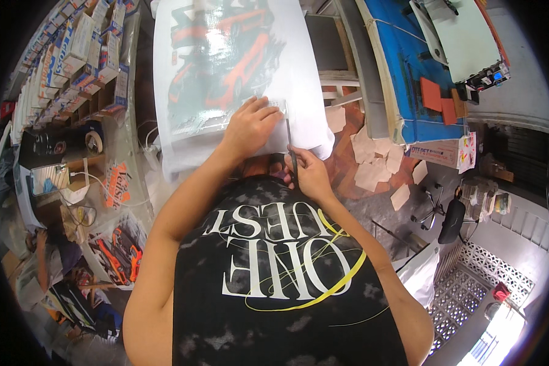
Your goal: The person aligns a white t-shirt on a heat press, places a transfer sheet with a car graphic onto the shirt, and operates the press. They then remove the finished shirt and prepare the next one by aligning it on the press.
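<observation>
In front of me a glossy printed sheet (207,91) with red-orange cars and dark shading lies on a white-covered work surface (308,79). My left hand (251,127) rests on its near right corner, fingers stretched out and pressing it down. Close to my body, my right hand (310,174) is closed around what look like slim dark scissors (293,163). Their narrow blade points away from me, along the sheet's right edge beside my left fingertips. The right hand's lower fingers are partly hidden, and whether the blades are apart cannot be made out.
Stacked cardboard boxes (73,49) fill the shelf at left, above more printed sheets (119,256). To the right stands a blue-covered table (402,79) with orange-red pieces (431,94). Paper scraps (372,161) litter the floor near a black chair (451,219).
</observation>
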Demonstrator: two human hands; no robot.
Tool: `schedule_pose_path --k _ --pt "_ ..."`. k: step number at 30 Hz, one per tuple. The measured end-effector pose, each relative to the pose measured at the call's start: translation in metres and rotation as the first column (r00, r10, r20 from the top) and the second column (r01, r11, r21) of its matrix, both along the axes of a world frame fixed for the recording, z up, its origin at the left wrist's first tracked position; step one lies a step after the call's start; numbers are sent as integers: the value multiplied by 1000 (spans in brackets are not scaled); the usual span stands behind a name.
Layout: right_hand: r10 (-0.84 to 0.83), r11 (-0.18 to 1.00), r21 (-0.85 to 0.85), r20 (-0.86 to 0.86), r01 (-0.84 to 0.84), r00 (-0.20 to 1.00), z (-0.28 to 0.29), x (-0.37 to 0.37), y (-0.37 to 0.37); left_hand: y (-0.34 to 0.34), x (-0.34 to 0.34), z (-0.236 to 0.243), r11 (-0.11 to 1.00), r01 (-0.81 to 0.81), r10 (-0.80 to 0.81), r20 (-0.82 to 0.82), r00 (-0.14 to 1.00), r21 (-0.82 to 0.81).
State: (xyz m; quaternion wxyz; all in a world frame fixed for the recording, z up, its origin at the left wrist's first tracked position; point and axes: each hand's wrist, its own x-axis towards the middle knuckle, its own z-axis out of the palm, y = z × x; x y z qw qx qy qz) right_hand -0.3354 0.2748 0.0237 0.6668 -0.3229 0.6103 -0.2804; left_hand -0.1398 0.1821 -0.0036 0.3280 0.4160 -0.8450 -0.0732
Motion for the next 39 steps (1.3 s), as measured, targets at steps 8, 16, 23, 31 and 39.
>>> schedule_pose_path --k 8,16,23,31,39 --pt "-100 994 -46 49 103 994 -4 14 -43 17 -5 36 1000 11 -8 -126 992 24" --pt "-153 986 -59 70 158 986 3 15 -74 36 -12 70 998 -7 23 -238 971 68" --pt "-167 984 -40 85 171 982 7 16 -81 44 -13 77 996 -7 30 -272 962 86" --pt "-117 992 -30 62 119 991 6 7 -79 50 -12 71 994 -9 40 -276 960 110" --pt "-114 991 -52 104 120 988 3 2 -77 56 -12 70 987 -6 52 -286 957 159"
